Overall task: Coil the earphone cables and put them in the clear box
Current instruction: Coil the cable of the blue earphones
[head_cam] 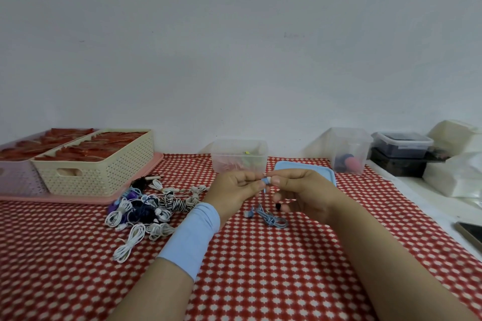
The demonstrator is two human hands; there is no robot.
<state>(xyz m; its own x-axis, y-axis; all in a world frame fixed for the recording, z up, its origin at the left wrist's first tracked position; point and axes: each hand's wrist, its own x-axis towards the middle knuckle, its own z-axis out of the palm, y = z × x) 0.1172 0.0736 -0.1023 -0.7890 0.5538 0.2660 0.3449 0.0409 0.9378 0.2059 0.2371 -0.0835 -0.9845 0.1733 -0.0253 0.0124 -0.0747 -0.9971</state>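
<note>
My left hand (236,187) and my right hand (300,190) meet above the table, and both pinch the top end of a light blue earphone cable (271,217). The rest of that cable hangs down and lies in a loose tangle on the cloth below my hands. Just behind my hands stands the clear box (238,155), open, with a few small things inside. Its blue lid (313,168) lies to the right of it, partly hidden by my right hand. A pile of earphones (146,210), white, purple, dark blue and striped, lies left of my left wrist.
A cream perforated basket (96,161) with red packets sits on a pink tray (78,199) at the left. At the back right stand another clear container (349,150), dark lidded boxes (401,148) and white bags (456,174). A phone (469,233) lies at the right edge.
</note>
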